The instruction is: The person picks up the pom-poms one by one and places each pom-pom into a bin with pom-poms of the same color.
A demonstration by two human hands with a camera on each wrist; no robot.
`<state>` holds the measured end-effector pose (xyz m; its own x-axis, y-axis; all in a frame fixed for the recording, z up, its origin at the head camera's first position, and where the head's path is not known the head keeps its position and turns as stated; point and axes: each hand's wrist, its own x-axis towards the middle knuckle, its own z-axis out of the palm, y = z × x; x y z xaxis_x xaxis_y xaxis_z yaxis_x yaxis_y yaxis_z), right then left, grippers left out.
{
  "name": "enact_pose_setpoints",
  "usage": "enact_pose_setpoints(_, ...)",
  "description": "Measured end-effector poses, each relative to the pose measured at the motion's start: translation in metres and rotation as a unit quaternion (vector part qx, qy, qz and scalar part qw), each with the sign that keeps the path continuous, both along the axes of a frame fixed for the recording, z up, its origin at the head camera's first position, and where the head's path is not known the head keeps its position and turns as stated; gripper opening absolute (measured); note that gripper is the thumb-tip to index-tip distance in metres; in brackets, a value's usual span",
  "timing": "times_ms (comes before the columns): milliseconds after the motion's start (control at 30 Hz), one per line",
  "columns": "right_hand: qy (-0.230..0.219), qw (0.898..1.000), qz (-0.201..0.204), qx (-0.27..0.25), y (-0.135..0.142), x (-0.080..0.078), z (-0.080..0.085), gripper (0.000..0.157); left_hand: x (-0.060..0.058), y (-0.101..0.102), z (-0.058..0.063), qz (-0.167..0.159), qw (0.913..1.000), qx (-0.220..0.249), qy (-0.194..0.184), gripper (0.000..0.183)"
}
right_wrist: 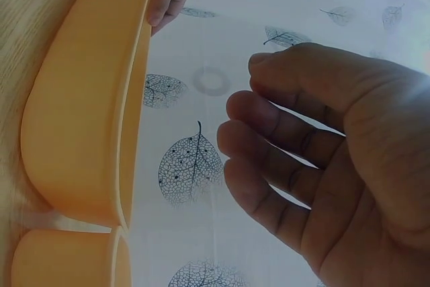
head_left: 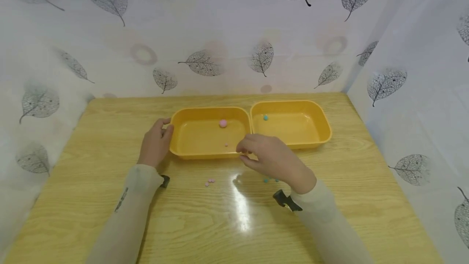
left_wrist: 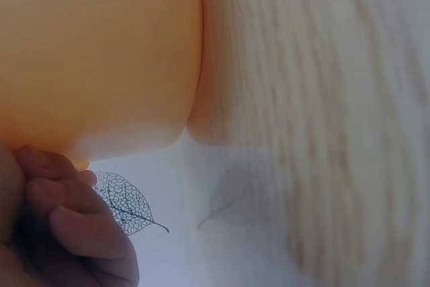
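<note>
Desk, near far edge: your left hand touches left tray, grip unclear; right hand loose, empty; seemingly sorting, beads to pinch next.

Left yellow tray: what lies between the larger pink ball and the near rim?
A small pink bead lies between the pink ball and the rim, in the head view.

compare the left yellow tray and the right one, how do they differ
The left tray shows a larger pink ball and a tiny pink bead; the right tray shows one teal ball. The left tray sits slightly nearer the person, the right tray a little farther off. The left hand holds the left tray's outer end; no hand holds the right tray. Both are yellow, with rounded corners.
</note>
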<state>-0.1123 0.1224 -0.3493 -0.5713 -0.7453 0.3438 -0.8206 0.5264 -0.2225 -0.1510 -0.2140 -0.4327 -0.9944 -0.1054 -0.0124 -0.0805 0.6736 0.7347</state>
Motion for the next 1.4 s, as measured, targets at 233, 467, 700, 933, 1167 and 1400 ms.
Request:
enact_pose_setpoints(233,-0.009,1.000,0.002,0.005,-0.002,0.002,-0.003,0.010,0.001,0.000,0.000,-0.002,0.9999,-0.003,-0.010,0.052)
enact_pose_setpoints(467,-0.021,1.000,-0.006,0.022,-0.003,0.003,-0.003,0.011,0.000,-0.001,0.000,-0.002,0.9998,0.004,-0.020,0.054)
enact_pose_setpoints(700,-0.020,0.999,-0.009,0.029,-0.005,0.004,-0.005,0.012,-0.001,-0.002,0.001,-0.005,0.9998,0.007,-0.018,0.055)
enact_pose_setpoints(933,-0.015,0.999,-0.005,0.035,-0.007,0.005,-0.004,0.009,-0.002,-0.003,0.001,-0.006,0.9999,0.005,-0.011,0.054)
enact_pose_setpoints(1167,-0.030,0.998,-0.007,0.053,-0.012,0.007,-0.006,0.008,-0.002,-0.002,-0.002,-0.003,0.9999,0.006,-0.015,0.053)
enact_pose_setpoints(1400,-0.067,0.992,0.014,0.102,-0.027,0.011,-0.012,0.011,-0.002,-0.003,-0.001,0.000,0.9997,0.007,-0.022,0.054)
